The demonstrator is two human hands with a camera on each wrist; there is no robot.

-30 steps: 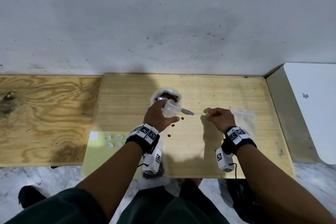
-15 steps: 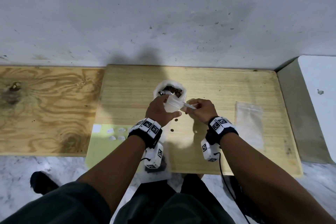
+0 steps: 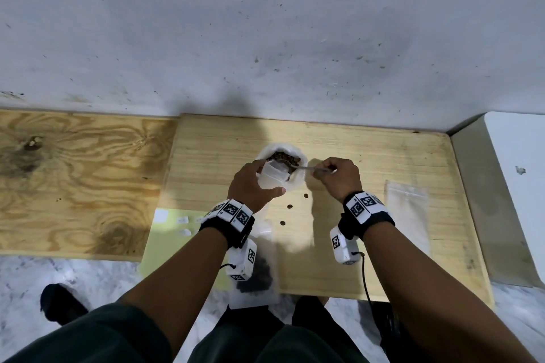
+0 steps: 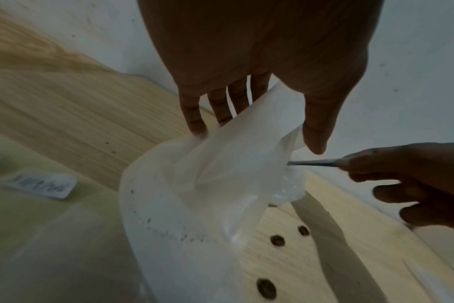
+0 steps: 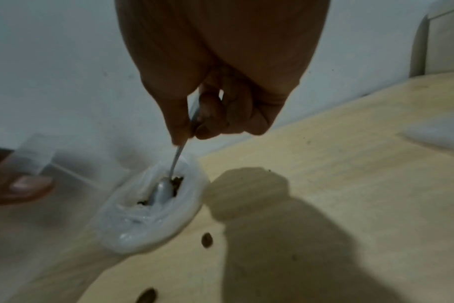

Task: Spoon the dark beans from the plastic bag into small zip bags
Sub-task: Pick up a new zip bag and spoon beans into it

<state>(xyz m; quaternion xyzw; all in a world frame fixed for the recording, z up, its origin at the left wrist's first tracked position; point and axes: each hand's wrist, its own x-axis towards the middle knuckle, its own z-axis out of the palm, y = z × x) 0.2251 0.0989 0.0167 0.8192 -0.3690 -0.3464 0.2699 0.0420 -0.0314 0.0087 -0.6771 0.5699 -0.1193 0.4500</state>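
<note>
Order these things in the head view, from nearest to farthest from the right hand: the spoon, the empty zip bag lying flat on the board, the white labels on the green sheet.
1. The spoon: the right hand pinches its handle, with the bowl in the bag of beans.
2. The empty zip bag: flat on the board, on that hand's right side.
3. The white labels: far across, beyond the left wrist.

Each bare forearm wore a black wristband (image 3: 227, 227) bearing white square-coded tags, a white camera box (image 3: 343, 246) with black cable hanging beneath; dark green trousers (image 3: 97, 336).
</note>
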